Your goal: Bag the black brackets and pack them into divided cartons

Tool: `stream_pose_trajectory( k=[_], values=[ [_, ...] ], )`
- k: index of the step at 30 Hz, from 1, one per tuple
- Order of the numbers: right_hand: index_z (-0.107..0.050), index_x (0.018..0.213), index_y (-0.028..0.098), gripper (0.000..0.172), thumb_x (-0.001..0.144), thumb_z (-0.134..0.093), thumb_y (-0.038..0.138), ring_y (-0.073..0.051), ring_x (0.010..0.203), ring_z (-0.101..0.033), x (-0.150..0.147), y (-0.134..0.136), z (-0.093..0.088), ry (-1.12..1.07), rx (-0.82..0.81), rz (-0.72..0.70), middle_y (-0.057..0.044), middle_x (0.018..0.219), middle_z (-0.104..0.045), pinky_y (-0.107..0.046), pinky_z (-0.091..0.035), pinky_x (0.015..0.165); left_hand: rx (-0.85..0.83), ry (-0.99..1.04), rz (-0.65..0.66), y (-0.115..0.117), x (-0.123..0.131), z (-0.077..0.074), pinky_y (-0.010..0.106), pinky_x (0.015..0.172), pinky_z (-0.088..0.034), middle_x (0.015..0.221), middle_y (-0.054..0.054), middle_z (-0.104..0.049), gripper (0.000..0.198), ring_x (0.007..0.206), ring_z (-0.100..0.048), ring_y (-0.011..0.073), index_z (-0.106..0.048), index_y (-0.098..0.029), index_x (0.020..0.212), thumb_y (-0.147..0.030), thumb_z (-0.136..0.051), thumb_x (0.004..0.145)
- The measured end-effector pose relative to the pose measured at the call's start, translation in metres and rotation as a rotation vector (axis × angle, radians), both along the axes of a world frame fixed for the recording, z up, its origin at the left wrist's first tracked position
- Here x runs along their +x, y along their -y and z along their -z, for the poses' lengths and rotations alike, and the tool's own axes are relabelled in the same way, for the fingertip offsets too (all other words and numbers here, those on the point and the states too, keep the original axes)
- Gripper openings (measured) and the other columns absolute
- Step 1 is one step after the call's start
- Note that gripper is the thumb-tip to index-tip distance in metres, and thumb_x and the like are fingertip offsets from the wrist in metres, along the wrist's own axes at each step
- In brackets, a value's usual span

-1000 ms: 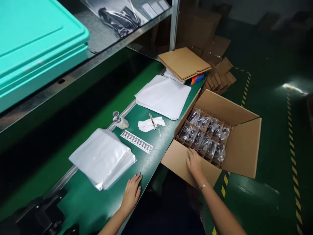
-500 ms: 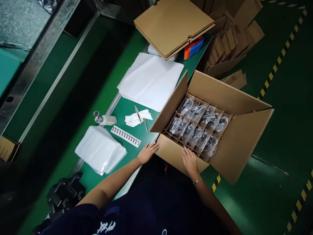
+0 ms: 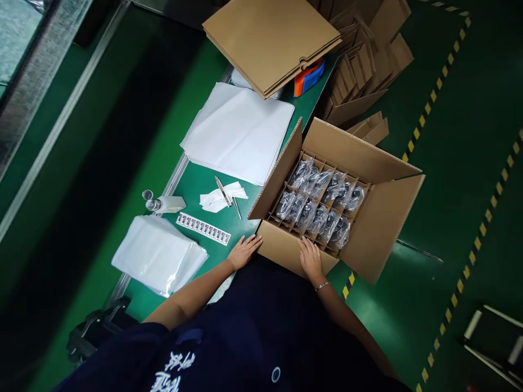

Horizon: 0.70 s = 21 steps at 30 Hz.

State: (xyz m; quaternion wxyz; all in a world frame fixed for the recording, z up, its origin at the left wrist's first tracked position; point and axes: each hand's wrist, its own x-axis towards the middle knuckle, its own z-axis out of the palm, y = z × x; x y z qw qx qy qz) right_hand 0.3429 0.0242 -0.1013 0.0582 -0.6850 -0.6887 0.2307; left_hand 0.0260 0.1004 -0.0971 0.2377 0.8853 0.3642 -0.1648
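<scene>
An open cardboard box point(image 3: 384, 220) stands in front of me with its flaps folded out. Inside it, cardboard dividers form two rows of cells, filled with several dark items wrapped in clear plastic point(image 3: 308, 215). My left hand point(image 3: 244, 251) lies flat at the near left corner of the box, fingertips at the edge of the near flap. My right hand point(image 3: 311, 258) rests with fingers stretched out on the near flap point(image 3: 280, 245), close to the dividers. Neither hand holds anything.
On the green table lie white sheets point(image 3: 241, 130), plastic bags point(image 3: 157, 253), a label strip point(image 3: 203, 228), a utility knife point(image 3: 223, 190) and a white bottle point(image 3: 170, 204). Flat cardboard point(image 3: 272, 43) is stacked behind, near an orange-and-blue tape dispenser point(image 3: 309, 79). Folded dividers point(image 3: 355, 76) stand beyond the box.
The view has shifted, so the box and table appear further left, and a white-framed object shows at the lower right. Both hands stay on the box in nearly the same places.
</scene>
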Motion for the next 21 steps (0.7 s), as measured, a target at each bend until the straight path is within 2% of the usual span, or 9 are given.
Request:
stream_pose_trajectory(
  k=[6,11,17,21],
  values=[
    [-0.048,0.140,0.021,0.054,0.088,-0.039,0.008,-0.024,0.136,-0.041,-0.014,0.001,-0.009,0.050,-0.040,0.061,-0.008,0.147,-0.047,-0.047,-0.028,0.114,0.022,0.050,0.030,0.000,-0.004,0.003,0.053,0.114,-0.025,0.156,0.005,-0.033,0.071,0.145,-0.025,0.0260,-0.029,-0.024,0.151,-0.004,-0.037,0.083],
    [-0.047,0.141,0.018,0.056,0.086,-0.040,0.007,-0.024,0.140,-0.035,-0.011,0.015,-0.019,0.040,-0.060,0.076,-0.009,0.151,-0.041,-0.046,-0.027,0.116,0.017,0.058,0.079,-0.003,-0.006,0.003,0.057,0.113,-0.025,0.155,0.005,-0.034,0.072,0.145,-0.026,0.0287,-0.030,-0.025,0.151,-0.003,-0.034,0.083],
    [-0.050,0.139,0.019,0.056,0.086,-0.041,0.006,-0.023,0.140,-0.036,0.016,0.035,-0.023,-0.026,-0.052,0.052,-0.007,0.150,-0.042,-0.043,-0.030,0.116,0.001,-0.006,0.155,-0.011,-0.003,-0.006,0.056,0.114,-0.022,0.155,0.003,-0.035,0.075,0.146,-0.024,0.0268,-0.034,-0.027,0.150,0.000,-0.033,0.080],
    [-0.052,0.137,0.016,0.053,0.086,-0.039,0.006,-0.024,0.138,-0.040,0.047,0.049,-0.024,-0.065,-0.031,0.030,-0.011,0.147,-0.046,-0.043,-0.036,0.112,-0.004,-0.074,0.172,-0.019,0.002,-0.017,0.054,0.113,-0.027,0.155,0.004,-0.034,0.070,0.145,-0.027,0.0254,-0.036,-0.023,0.149,-0.003,-0.032,0.082]
  ],
)
